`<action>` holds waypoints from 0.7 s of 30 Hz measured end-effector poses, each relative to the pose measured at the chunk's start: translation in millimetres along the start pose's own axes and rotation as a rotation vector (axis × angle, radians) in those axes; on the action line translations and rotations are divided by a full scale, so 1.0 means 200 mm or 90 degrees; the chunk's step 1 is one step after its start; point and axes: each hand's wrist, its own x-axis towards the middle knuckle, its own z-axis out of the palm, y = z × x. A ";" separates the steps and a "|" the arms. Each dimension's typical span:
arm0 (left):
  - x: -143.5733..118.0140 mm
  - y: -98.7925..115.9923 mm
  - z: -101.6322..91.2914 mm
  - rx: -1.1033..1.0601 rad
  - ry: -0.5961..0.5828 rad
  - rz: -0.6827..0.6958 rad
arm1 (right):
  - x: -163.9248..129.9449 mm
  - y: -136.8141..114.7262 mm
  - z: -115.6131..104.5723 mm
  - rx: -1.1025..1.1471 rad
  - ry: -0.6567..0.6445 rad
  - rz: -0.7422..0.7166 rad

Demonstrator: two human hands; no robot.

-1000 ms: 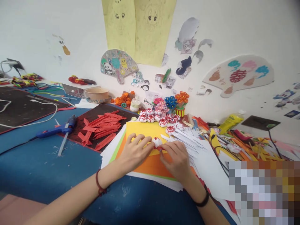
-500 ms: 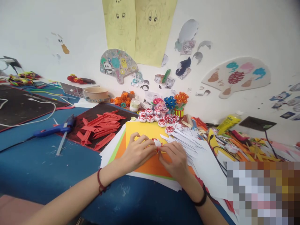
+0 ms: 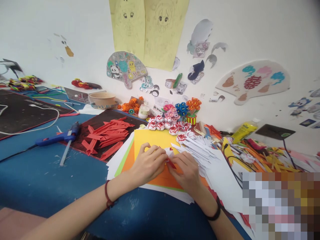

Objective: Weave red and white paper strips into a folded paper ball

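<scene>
Between my two hands is a small red and white folded paper piece [image 3: 170, 152], partly covered by my fingers. My left hand [image 3: 150, 162] pinches it from the left, and my right hand [image 3: 186, 170] grips it from the right, where a red strip end shows by the thumb. Below them lies a stack of yellow and orange paper sheets [image 3: 146, 138]. Just beyond stand several finished red and white paper balls [image 3: 160, 125]. To the right is a pile of white folded strips [image 3: 200, 150]; to the left, a pile of red folded strips [image 3: 110, 135].
A blue glue gun [image 3: 60, 137] with its cord lies on the blue table [image 3: 50, 190] at left. Behind are a round bowl [image 3: 102, 100] and potted paper flowers [image 3: 192, 111]. A yellow bottle [image 3: 245, 130] leans among paper scraps [image 3: 265, 156] at right.
The folded piece has turned between my fingers: its red part now shows lower, by my right thumb, with white on top. Both hands have stayed in nearly the same place.
</scene>
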 end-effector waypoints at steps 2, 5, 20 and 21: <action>-0.01 0.01 0.02 0.011 0.005 -0.009 | -0.01 0.00 0.01 0.005 -0.005 0.006; -0.01 0.01 0.04 0.028 0.010 -0.021 | -0.01 -0.01 0.01 0.022 -0.011 0.018; -0.02 -0.02 -0.01 0.118 0.022 0.147 | 0.00 -0.03 -0.01 -0.036 0.010 0.000; -0.02 -0.02 -0.01 0.119 0.021 0.145 | 0.00 -0.03 -0.01 -0.037 0.008 0.000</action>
